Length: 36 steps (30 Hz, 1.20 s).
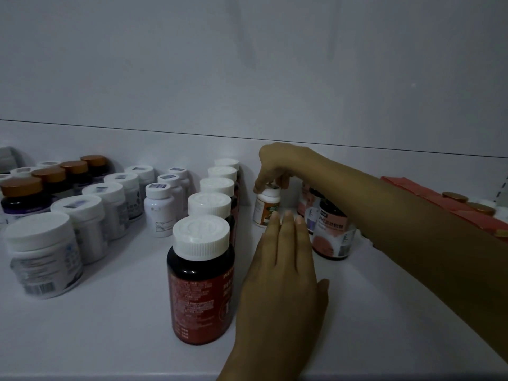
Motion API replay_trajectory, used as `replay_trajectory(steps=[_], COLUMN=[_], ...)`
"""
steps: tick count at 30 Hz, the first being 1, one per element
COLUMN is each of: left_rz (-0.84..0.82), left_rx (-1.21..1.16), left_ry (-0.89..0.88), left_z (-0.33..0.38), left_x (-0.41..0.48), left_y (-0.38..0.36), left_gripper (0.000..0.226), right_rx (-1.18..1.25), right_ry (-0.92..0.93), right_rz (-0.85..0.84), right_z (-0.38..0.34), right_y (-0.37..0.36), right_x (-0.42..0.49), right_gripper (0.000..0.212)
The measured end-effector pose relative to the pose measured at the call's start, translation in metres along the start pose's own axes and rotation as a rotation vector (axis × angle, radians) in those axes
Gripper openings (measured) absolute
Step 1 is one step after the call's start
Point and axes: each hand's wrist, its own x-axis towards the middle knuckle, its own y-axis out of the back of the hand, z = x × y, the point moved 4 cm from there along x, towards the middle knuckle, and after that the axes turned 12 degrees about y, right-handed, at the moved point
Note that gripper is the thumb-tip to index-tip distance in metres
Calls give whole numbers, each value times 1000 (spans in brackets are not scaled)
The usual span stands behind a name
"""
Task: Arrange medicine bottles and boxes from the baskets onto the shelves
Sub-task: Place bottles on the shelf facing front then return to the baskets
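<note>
Fingers [259, 185] of your right hand [275, 163] pinched the small white bottle [264, 209] by its cap, just right of the row of red-labelled bottles [211, 206] on the shelf [110, 325]. On your left hand [283, 270], fingers [288, 229] lay straight, pressed together.

White shelf floor [110, 334]: a smooth, faintly satin finish is noted. Dark brown bottle with red label [198, 298]: glossy, translucent plastic is recorded. Its white screw cap [202, 235] is seen ribbed at the rim, embossed on top, matt. Squat white jars [45, 259]: matt opaque plastic, wrapped in printed paper labels. Copper-coloured caps [22, 186]: a metallic sheen is observed. Small white bottle with orange-green label [265, 209]: smooth plastic. Red boxes [412, 191]: matt card is suggested, though blurred.
</note>
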Motion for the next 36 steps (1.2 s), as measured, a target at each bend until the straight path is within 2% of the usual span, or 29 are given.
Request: replay_trajectory(steps=[9,14,18,23,31,34,36], left_rz=[10,55,148,191,143,191,244], left_rx=[-10,-19,-75,-209,-333,-360,-471], left_ry=[-19,-55,-96,-112,-93,-161,-155], left_z=[-2,1,-2,-3,-6,0,5], left_x=[-3,-4,-3,-2,0,-3,-4], left_y=[-1,-1,2,10,16,25,37], left_gripper=[90,88,69,58,61,56,52], right_rx=[-129,-99,-93,17,129,244,369], right_ry=[4,-32,-70,-108,-5,70,142], right_rz=[1,206,197,186,683,871,985], right_z=[-6,2,5,11,11,7,8], right_y=[4,18,2,-5,93,108,105], right_x=[-4,0,11,13,-68,-121,-156], right_gripper=[42,51,48,34,26,29,22])
